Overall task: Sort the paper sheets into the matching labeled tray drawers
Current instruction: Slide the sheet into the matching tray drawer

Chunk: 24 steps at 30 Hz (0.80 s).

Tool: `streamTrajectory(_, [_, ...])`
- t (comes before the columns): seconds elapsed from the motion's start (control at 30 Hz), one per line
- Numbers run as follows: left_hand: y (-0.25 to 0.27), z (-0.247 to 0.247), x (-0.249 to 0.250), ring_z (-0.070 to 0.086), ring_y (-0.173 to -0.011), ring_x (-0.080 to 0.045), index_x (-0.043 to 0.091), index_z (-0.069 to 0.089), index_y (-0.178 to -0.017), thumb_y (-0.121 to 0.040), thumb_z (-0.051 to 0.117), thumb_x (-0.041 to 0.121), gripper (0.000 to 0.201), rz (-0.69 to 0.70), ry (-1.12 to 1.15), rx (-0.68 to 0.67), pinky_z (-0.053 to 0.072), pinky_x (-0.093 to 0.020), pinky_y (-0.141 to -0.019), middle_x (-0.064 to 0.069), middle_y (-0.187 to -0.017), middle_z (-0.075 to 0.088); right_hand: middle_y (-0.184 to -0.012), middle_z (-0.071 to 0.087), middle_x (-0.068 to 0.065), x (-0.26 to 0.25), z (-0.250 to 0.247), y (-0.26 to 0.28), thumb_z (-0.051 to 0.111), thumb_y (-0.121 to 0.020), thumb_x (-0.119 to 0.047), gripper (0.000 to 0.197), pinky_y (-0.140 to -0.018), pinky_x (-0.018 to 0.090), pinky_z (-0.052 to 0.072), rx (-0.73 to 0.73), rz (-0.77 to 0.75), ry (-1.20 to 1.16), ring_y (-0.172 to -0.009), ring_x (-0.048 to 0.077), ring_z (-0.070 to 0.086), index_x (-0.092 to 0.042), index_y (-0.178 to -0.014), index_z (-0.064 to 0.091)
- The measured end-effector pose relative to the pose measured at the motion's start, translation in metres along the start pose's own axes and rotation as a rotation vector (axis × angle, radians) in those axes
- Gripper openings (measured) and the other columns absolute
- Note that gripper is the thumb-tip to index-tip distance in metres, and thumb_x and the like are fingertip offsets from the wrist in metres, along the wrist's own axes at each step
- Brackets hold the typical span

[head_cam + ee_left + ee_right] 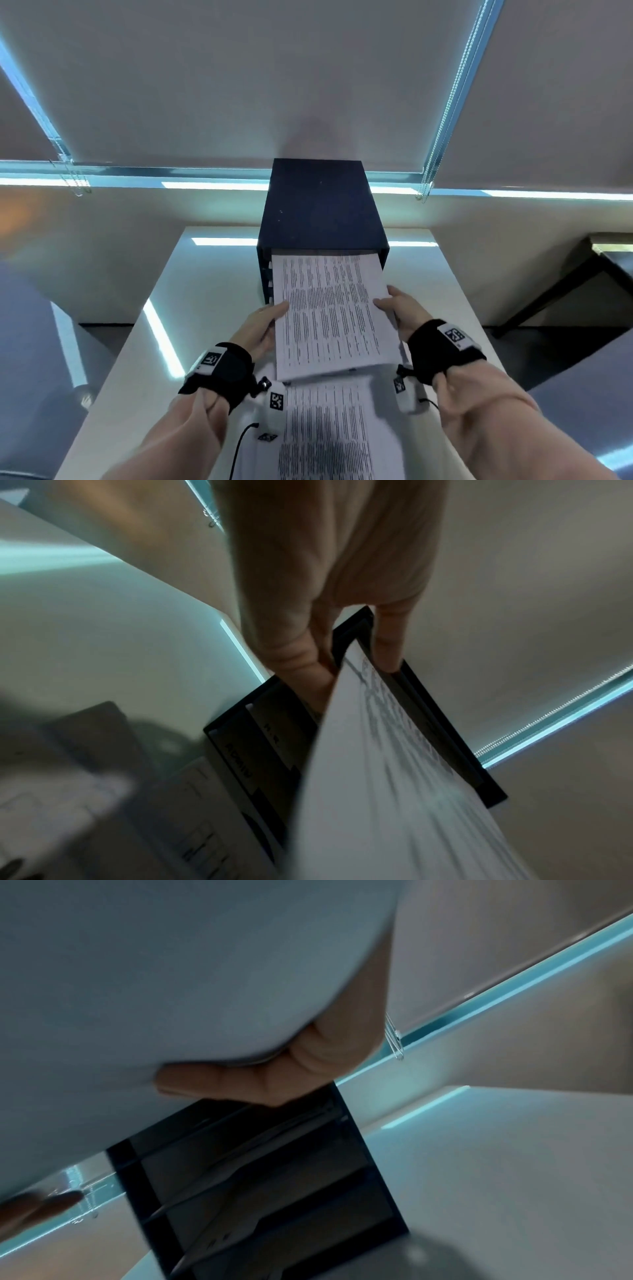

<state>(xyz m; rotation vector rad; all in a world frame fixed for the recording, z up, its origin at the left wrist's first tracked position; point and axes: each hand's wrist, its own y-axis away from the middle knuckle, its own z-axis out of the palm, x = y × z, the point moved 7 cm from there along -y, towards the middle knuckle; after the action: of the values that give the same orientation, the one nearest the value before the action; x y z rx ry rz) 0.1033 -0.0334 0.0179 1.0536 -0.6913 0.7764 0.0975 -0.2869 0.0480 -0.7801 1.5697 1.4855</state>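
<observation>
Sheet: while both hands carry it, the white printed paper sheet [330, 315] lies flat, its far short edge at the mouth of the top slot, its near edge hanging over the stack below.
Long axis: it runs straight from the person toward the dark blue tray drawer cabinet [320, 205], so the coming push looks to be forward along that line.
Left hand: the left hand [262, 325] pinches the sheet's left long edge, thumb on top, fingers underneath.
Right hand: the right hand [399, 310] grips the right long edge the same way; the right wrist view shows fingers curled beneath the paper.
Nearer hand: neither; they sit about level, one on each side of the sheet.
Drawer labels: tags on the drawer fronts show in the left wrist view, but they are too blurred to read, so I cannot say whether this slot matches.
Remaining stack: more white printed sheets [329, 431] lie on the white counter [212, 274], nearest the person.
</observation>
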Motion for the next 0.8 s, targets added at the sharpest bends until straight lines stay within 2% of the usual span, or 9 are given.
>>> streamTrajectory(0.07, [-0.003,-0.002,-0.004,0.062,-0.105,-0.031,0.006,0.05,-0.132,-0.091,0.059,0.027,0.047,-0.014,-0.102,-0.022,0.051,-0.04,-0.09,-0.017,-0.125,0.062,-0.124,0.062,0.021,-0.021,0.006,-0.017,0.044,-0.095,0.003,0.038,-0.097,0.052,0.047,0.003,-0.038,-0.01,-0.106,0.036,0.063,-0.001,-0.132,0.045])
streamTrajectory(0.17, [-0.009,-0.004,0.001,0.07,-0.065,-0.025,0.008,0.045,-0.132,-0.098,0.049,0.022,0.037,0.06,-0.119,0.029,0.059,-0.035,-0.059,-0.019,-0.111,0.066,-0.113,0.065,0.014,-0.037,0.015,-0.026,0.05,-0.096,-0.007,0.031,-0.082,0.04,0.053,-0.006,-0.058,-0.028,-0.093,0.03,0.063,-0.006,-0.127,0.05])
streamTrajectory(0.27, [-0.021,-0.01,0.011,0.066,-0.053,-0.019,0.008,0.046,-0.129,-0.1,0.043,0.019,0.031,0.153,-0.092,0.093,0.056,-0.029,-0.051,-0.011,-0.098,0.069,-0.088,0.064,0.003,-0.019,0.013,-0.015,0.066,-0.088,-0.023,0.023,-0.049,0.024,0.046,-0.019,0.027,0.141,-0.066,0.018,0.06,-0.013,-0.105,0.056])
streamTrajectory(0.37, [-0.036,-0.012,0.024,0.069,-0.061,-0.02,0.007,0.046,-0.13,-0.099,0.046,0.019,0.033,0.173,-0.061,0.125,0.058,-0.029,-0.055,-0.008,-0.09,0.072,-0.076,0.059,0.008,-0.007,0.017,-0.02,0.061,-0.089,-0.003,0.012,-0.035,0.017,0.039,0.059,0.038,-0.089,-0.042,0.012,0.051,-0.008,-0.088,0.05])
streamTrajectory(0.47, [-0.059,-0.005,0.045,0.069,-0.092,-0.029,-0.008,0.038,-0.134,-0.097,0.047,0.004,0.04,0.165,0.198,0.071,0.059,-0.032,-0.075,-0.024,-0.119,0.061,-0.084,0.061,0.017,-0.024,0.035,-0.041,0.047,-0.092,0.011,0.017,-0.06,0.024,0.06,0.115,-0.026,-0.53,-0.064,0.017,0.067,-0.003,-0.084,0.05])
streamTrajectory(0.53, [-0.073,0.003,0.061,0.056,-0.115,-0.033,-0.006,0.031,-0.137,-0.096,0.041,-0.006,0.043,0.163,0.276,0.016,0.052,-0.041,-0.093,-0.022,-0.134,0.045,-0.095,0.06,0.014,-0.039,0.054,-0.056,0.038,-0.092,0.016,0.023,-0.088,0.036,0.055,0.068,-0.089,-0.605,-0.084,0.018,0.064,-0.003,-0.09,0.052])
streamTrajectory(0.57, [-0.079,0.008,0.068,0.05,-0.12,-0.033,-0.004,0.032,-0.138,-0.094,0.041,-0.009,0.045,0.169,0.247,-0.018,0.051,-0.042,-0.093,-0.021,-0.135,0.041,-0.097,0.059,0.011,-0.045,0.063,-0.06,0.036,-0.092,0.017,0.027,-0.093,0.041,0.05,0.043,-0.112,-0.585,-0.086,0.018,0.06,-0.004,-0.094,0.053])
streamTrajectory(0.73, [-0.08,0.005,0.083,0.062,-0.106,-0.028,0.006,0.044,-0.125,-0.097,0.045,0.002,0.028,0.214,-0.013,-0.063,0.05,-0.044,-0.093,-0.01,-0.112,0.06,-0.103,0.062,0.012,-0.041,0.072,-0.055,0.037,-0.097,0.005,0.022,-0.081,0.04,0.059,-0.007,-0.132,-0.566,-0.094,0.028,0.065,-0.006,-0.103,0.054])
streamTrajectory(0.8, [-0.073,-0.005,0.074,0.067,-0.081,-0.022,0.007,0.055,-0.113,-0.097,0.051,0.013,0.017,0.244,-0.208,-0.012,0.058,-0.035,-0.073,-0.008,-0.096,0.067,-0.099,0.068,0.014,-0.02,0.06,-0.038,0.041,-0.099,-0.003,0.021,-0.072,0.036,0.061,0.024,-0.102,-0.508,-0.087,0.027,0.069,-0.006,-0.11,0.058])
